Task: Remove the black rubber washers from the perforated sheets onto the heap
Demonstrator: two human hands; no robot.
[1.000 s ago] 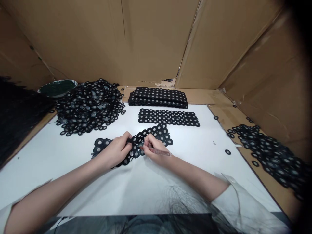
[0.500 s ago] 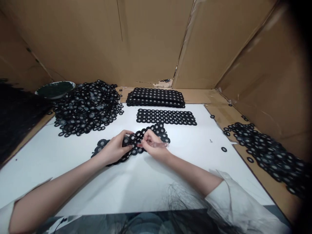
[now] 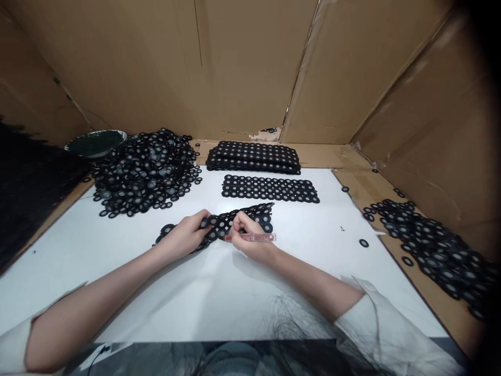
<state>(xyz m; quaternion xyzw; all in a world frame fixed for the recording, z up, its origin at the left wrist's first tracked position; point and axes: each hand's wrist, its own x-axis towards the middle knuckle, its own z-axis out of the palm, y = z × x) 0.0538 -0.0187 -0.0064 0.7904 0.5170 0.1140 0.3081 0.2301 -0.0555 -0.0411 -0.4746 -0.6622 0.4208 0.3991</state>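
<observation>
My left hand point(image 3: 183, 236) is closed on a strip of linked black rings with pale centres point(image 3: 264, 222), pinching it near its middle between thumb and fingers. The strip is bunched and tilted, and part of its left end lies hidden under the hand. My right hand point(image 3: 251, 237) is closed around a slim clear-and-red stick-like tool point(image 3: 267, 237) with lettering on it; its exact kind I cannot make out. The tool's left end is at the strip, beside my left fingertips. Whether it touches a ring cannot be told.
Beyond my hands lies a flat panel of linked rings point(image 3: 270, 188), with a thicker stack point(image 3: 252, 156) behind. Loose rings are heaped at left point(image 3: 144, 175) beside a bowl point(image 3: 96, 144). More rings point(image 3: 434, 250) lie at right. Cardboard walls point(image 3: 242, 68) enclose the white tabletop point(image 3: 219, 308).
The strip's right part has turned and folded, now looking narrower, with its upper edge raised. The tool shows more plainly in my right hand. The whole view has shifted slightly.
</observation>
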